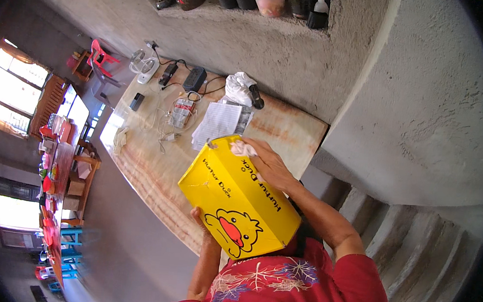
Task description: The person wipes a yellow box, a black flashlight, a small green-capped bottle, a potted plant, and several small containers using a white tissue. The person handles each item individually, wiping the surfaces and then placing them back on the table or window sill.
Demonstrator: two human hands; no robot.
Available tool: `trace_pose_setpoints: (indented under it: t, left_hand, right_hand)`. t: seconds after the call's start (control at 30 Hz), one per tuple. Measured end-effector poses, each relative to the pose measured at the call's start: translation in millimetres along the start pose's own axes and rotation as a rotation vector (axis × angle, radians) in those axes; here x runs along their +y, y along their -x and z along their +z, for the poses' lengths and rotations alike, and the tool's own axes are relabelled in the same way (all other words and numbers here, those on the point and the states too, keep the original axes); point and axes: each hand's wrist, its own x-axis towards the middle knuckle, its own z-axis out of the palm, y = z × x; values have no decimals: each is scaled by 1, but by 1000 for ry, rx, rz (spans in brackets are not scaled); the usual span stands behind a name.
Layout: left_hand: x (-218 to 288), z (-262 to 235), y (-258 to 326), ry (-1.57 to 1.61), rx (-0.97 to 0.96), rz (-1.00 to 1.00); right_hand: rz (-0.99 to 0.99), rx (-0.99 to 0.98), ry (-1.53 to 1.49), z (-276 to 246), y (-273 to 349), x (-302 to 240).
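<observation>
A yellow box [237, 199] with a cartoon duck printed on it is held up over the near edge of a marbled table [138, 165]. My left hand [198, 217] grips the box from below at its lower left side. On the box's upper face my right hand [270, 166] presses a small white cloth [243, 148], close to the top corner. The red sleeve of my right arm [357, 268] shows at the bottom.
The table holds a sheet of paper [216, 123], a white plastic bag [238, 87], black power adapters [194, 79] with cables, a white device [144, 64] and a small cloth [120, 137]. A rough concrete wall [294, 53] with a ledge of pots rises behind. Steps [415, 244] lie on the right.
</observation>
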Motion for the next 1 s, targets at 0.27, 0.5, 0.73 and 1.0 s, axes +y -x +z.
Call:
trace_pose_setpoints:
  t: [0.27,0.5,0.73,1.0]
  left_hand:
    - [10,-2,-1,-5,1,10]
    - [9,4,-5,-23,-35,-35]
    - [8,-10,-3,-35,-1,-14]
    - [7,10,8,-61,119,62]
  right_hand:
    - [-394,-213,235,-25,111,-46]
    - [-645,-301,352,-10,90,-74]
    - [-355,52,254,2,-7,-43]
    - [-354,-296,169,5,24,-30]
